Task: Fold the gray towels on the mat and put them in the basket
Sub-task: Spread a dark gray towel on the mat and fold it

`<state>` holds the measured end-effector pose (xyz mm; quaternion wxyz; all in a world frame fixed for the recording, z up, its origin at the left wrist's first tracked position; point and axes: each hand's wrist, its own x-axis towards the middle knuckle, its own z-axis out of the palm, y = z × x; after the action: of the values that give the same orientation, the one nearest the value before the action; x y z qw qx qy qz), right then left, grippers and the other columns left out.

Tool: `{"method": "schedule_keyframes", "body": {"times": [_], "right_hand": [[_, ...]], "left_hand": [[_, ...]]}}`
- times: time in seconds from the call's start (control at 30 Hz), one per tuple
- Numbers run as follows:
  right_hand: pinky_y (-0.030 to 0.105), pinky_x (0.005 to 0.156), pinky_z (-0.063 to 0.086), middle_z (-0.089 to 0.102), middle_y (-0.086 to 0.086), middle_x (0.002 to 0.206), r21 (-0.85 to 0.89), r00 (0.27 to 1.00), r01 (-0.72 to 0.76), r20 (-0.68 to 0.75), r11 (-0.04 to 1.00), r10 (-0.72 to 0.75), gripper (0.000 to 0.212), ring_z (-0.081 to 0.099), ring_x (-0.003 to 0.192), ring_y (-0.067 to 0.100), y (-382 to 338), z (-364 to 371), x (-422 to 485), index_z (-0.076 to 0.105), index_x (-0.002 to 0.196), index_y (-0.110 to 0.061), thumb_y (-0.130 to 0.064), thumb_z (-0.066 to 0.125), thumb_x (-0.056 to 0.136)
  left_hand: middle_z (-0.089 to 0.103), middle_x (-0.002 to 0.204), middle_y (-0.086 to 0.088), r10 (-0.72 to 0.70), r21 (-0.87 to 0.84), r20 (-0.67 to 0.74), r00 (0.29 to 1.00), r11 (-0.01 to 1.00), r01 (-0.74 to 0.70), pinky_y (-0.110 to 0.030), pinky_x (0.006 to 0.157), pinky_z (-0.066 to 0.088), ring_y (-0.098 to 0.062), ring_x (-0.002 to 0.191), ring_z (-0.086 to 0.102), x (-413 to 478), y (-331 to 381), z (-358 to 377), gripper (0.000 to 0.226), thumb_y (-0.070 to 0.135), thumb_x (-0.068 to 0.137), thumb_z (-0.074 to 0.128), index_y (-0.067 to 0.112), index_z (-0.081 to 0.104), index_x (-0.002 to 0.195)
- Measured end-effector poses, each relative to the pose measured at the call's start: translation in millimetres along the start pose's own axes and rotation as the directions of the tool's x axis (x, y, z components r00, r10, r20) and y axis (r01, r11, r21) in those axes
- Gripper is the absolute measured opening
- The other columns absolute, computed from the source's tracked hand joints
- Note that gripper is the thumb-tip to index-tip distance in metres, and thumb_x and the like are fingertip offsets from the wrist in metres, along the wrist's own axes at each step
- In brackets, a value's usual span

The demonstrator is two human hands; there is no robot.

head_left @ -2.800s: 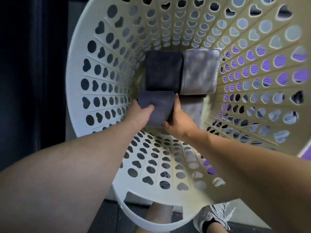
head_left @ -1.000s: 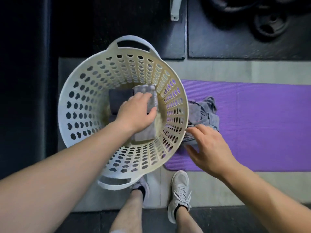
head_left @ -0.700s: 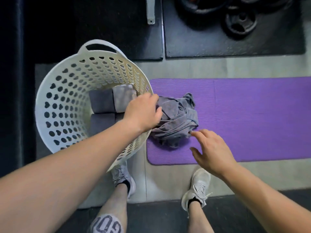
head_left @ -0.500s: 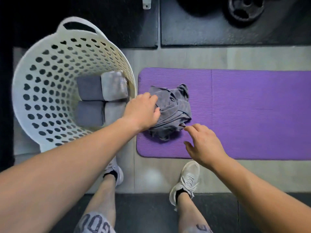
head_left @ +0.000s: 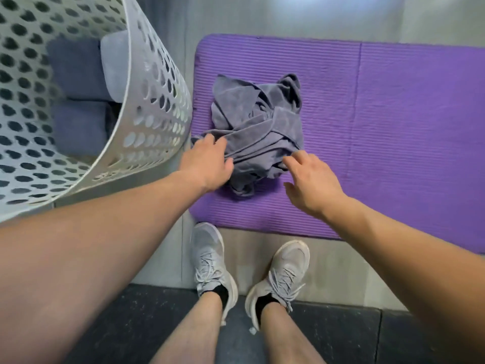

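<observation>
Centre frame: left hand [head_left: 207, 164] lies on crumpled gray towels [head_left: 258, 127] on purple mat [head_left: 380, 122], grasp unclear; right hand [head_left: 311, 181] released, fingertips [head_left: 290, 160] at their edge.

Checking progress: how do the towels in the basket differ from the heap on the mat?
The basket towels are folded into blocks; the mat heap is crumpled. The basket towels lie untouched; the mat heap has the left hand and right hand at its edge. Both are gray.

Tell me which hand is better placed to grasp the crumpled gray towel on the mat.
Probably left: the left hand lies on the near edge of the crumpled gray towel; the right hand is spread open beside it.
</observation>
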<state>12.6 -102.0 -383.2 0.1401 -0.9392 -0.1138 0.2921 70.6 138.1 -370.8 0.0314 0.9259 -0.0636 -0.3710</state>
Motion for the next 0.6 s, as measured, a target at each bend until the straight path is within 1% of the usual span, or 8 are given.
{"method": "schedule_keyframes", "body": {"times": [0.07, 0.2, 0.27, 0.3, 0.37, 0.47, 0.53, 0.6], "right_hand": [[0.053, 0.083, 0.051, 0.048, 0.015, 0.135, 0.032, 0.999, 0.008, -0.044, 0.999, -0.006, 0.055, 0.051, 0.110, 0.043, 5.7, 13.8, 23.3, 0.050, 0.135, -0.011, -0.022, 0.066, 0.083], [0.055, 0.097, 0.048, 0.031, 0.019, 0.157, 0.095, 0.986, 0.064, -0.159, 0.993, -0.048, 0.080, 0.039, 0.131, 0.044, 13.4, 28.3, 67.3, 0.039, 0.151, -0.017, -0.027, 0.074, 0.080], [0.055, 0.104, 0.045, 0.028, 0.017, 0.160, 0.096, 0.978, 0.104, -0.190, 0.990, -0.085, 0.080, 0.033, 0.138, 0.041, 13.9, 31.8, 86.0, 0.040, 0.151, -0.019, -0.038, 0.074, 0.081], [0.055, 0.106, 0.044, 0.031, 0.016, 0.159, 0.088, 0.975, 0.124, -0.195, 0.988, -0.105, 0.077, 0.033, 0.139, 0.041, 13.0, 33.6, 93.4, 0.044, 0.148, -0.019, -0.042, 0.074, 0.081], [0.056, 0.103, 0.046, 0.042, 0.012, 0.151, 0.052, 0.969, 0.152, -0.205, 0.987, -0.139, 0.066, 0.037, 0.135, 0.040, 11.1, 36.8, 103.5, 0.050, 0.137, -0.020, -0.046, 0.073, 0.081], [0.052, 0.089, 0.049, 0.057, 0.008, 0.124, 0.005, 0.964, 0.119, -0.238, 0.993, -0.114, 0.049, 0.048, 0.116, 0.039, 8.6, 30.7, 108.0, 0.057, 0.116, -0.018, -0.046, 0.073, 0.079], [0.049, 0.082, 0.048, 0.059, 0.010, 0.109, -0.044, 0.966, 0.075, -0.243, 0.996, -0.084, 0.039, 0.051, 0.104, 0.038, 8.0, 23.3, 105.7, 0.060, 0.106, -0.015, -0.042, 0.073, 0.081], [0.045, 0.074, 0.047, 0.058, 0.011, 0.102, -0.046, 0.976, 0.039, -0.212, 0.998, -0.048, 0.028, 0.053, 0.098, 0.038, 9.0, 16.4, 100.3, 0.060, 0.100, -0.014, -0.038, 0.068, 0.087]], "left_hand": [[0.048, 0.132, -0.015, -0.006, -0.010, -0.027, 1.000, 1.000, 0.005, -0.052, 0.095, 0.046, -0.038, 0.126, 0.047, 14.4, -4.9, 21.7, 0.047, 0.048, 0.098, 0.049, 0.015, 0.046, 0.132], [0.048, 0.135, -0.012, -0.008, -0.075, -0.071, 0.997, 0.997, 0.003, -0.052, 0.099, 0.046, -0.036, 0.129, 0.046, 36.0, -16.4, 52.2, 0.061, 0.054, 0.097, 0.051, 0.020, 0.037, 0.145], [0.049, 0.134, -0.011, 0.008, -0.113, -0.111, 0.994, 0.993, -0.020, -0.052, 0.099, 0.046, -0.034, 0.128, 0.046, 42.0, -19.1, 59.3, 0.059, 0.054, 0.097, 0.053, 0.021, 0.039, 0.144], [0.051, 0.131, -0.010, 0.017, -0.137, -0.135, 0.991, 0.990, -0.036, -0.052, 0.099, 0.047, -0.034, 0.126, 0.047, 44.0, -20.6, 61.3, 0.055, 0.052, 0.096, 0.056, 0.021, 0.044, 0.140], [0.055, 0.120, -0.009, 0.045, -0.185, -0.175, 0.984, 0.980, -0.077, -0.052, 0.095, 0.049, -0.034, 0.118, 0.052, 46.1, -24.3, 62.1, 0.042, 0.048, 0.095, 0.060, 0.021, 0.053, 0.126], [0.058, 0.102, -0.004, 0.084, -0.249, -0.183, 0.979, 0.960, -0.129, -0.050, 0.087, 0.051, -0.032, 0.103, 0.059, 45.1, -27.5, 56.5, 0.021, 0.043, 0.098, 0.059, 0.023, 0.062, 0.106], [0.059, 0.098, -0.002, 0.102, -0.269, -0.184, 0.978, 0.951, -0.150, -0.047, 0.086, 0.050, -0.032, 0.098, 0.061, 40.6, -26.0, 50.5, 0.018, 0.039, 0.099, 0.059, 0.023, 0.066, 0.102], [0.057, 0.094, 0.000, 0.111, -0.270, -0.231, 0.967, 0.947, -0.174, -0.044, 0.088, 0.047, -0.032, 0.096, 0.062, 35.4, -24.2, 44.9, 0.017, 0.037, 0.098, 0.060, 0.022, 0.066, 0.101]]}}
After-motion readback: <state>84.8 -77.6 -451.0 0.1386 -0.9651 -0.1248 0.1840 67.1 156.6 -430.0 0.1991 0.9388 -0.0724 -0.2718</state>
